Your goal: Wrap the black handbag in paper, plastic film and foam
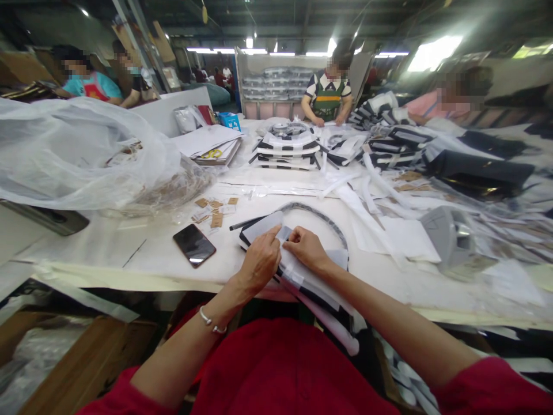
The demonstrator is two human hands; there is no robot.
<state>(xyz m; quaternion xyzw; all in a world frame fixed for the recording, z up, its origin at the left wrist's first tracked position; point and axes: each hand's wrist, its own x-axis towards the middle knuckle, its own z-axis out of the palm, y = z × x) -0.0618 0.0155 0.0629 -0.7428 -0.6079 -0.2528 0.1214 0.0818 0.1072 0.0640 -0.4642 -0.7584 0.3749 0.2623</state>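
A black handbag (294, 275), partly covered in white wrapping sheets, lies tilted at the table's front edge. Its wrapped handle (330, 219) arches away behind it. My left hand (261, 259) rests on the bag's near left part, index finger stretched over the white sheet (264, 225) and the other fingers curled; its thumb is hidden. Close beside it, my right hand (306, 246) pinches the edge of a thin greyish translucent piece (284, 235) on the bag's top. Whether that piece is tape or wrapping I cannot tell. A white padded strip (334, 331) hangs below the table edge.
Left of the bag lie a phone (194, 245) and several brown tags (216, 214). A large clear plastic bag (86, 155) fills the left. A grey tape dispenser (451, 239) stands right. Stacked wrapped bags (288, 148) sit farther back, before a co-worker (327, 95).
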